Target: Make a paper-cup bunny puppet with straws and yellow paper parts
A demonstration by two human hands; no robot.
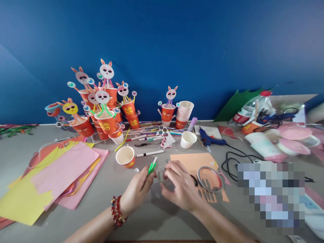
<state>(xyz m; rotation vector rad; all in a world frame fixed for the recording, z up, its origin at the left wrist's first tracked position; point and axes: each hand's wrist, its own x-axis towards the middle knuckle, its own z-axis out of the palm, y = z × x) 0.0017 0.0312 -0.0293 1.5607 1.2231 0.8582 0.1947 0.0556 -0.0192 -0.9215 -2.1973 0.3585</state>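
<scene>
My left hand [136,190] pinches a green pipe cleaner piece [152,166] that sticks up between its fingers. My right hand [178,185] is curled over a small roll of clear tape [162,175] on the grey table [152,216], just right of the left hand. An orange paper cup [125,157] lies on its side just beyond the left hand. An orange paper sheet [192,160] with a ring of tape [209,179] on it lies to the right of my right hand.
Pink and yellow paper sheets [58,172] spread at the left. Finished rabbit cups [103,104] stand at the back left, with a cup stack [184,113], pens [149,154], a white cup [188,139], a blue glue gun [209,138] and its black cord [233,162].
</scene>
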